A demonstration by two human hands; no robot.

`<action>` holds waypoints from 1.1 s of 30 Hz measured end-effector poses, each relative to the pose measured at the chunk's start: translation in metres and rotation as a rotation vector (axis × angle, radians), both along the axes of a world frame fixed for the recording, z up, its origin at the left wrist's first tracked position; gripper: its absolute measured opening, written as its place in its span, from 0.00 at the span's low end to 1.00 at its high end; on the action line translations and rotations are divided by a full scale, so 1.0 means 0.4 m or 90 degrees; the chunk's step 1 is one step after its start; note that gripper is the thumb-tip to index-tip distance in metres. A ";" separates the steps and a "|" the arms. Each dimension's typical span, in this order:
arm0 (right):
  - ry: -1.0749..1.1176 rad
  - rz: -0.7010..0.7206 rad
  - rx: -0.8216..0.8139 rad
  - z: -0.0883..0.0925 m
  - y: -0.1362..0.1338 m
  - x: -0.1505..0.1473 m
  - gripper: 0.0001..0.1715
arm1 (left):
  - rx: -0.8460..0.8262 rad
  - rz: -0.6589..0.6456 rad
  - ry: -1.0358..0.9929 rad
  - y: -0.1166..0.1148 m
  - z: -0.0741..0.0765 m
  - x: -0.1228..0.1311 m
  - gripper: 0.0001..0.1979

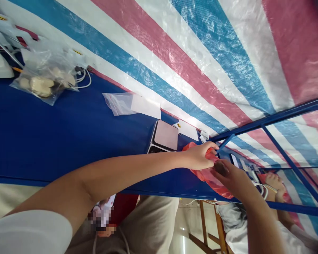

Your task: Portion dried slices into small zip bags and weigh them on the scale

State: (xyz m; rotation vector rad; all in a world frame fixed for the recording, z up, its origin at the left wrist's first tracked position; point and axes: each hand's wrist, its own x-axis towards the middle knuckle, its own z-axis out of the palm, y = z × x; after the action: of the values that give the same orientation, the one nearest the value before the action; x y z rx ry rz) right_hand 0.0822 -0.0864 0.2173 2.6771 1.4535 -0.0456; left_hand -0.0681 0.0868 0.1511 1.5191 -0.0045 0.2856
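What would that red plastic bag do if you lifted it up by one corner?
The red plastic bag would probably flop and sag; it already bunches where the left hand and right hand pinch it. It looks thin and see-through, so likely very light, and it might slip through loose fingers.

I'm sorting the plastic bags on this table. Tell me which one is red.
The red bag, held in both hands beside the scale. The other two are clear: one with pale lumps far left, one flat mid-table.
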 end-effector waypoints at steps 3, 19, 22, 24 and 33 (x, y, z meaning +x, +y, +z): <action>0.094 -0.044 -0.025 -0.013 0.016 0.009 0.24 | 0.005 0.030 0.010 -0.003 -0.003 0.008 0.32; 0.232 -0.069 0.163 -0.056 -0.024 0.068 0.23 | -0.092 0.036 0.058 -0.001 -0.013 0.020 0.31; 0.265 -0.061 0.162 -0.067 -0.027 0.063 0.21 | -0.107 0.029 0.056 -0.002 -0.020 0.025 0.30; 0.261 -0.059 0.161 -0.072 -0.028 0.061 0.23 | -0.109 0.031 0.063 -0.003 -0.022 0.027 0.30; 0.220 -0.060 0.094 -0.076 -0.019 0.048 0.26 | -0.117 0.028 0.079 -0.004 -0.014 0.025 0.28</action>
State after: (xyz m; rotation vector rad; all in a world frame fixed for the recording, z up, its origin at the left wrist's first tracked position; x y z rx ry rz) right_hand 0.1013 -0.0942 0.1871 2.9713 1.4636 -0.4456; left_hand -0.0579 0.0852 0.1455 1.3535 0.1494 0.2207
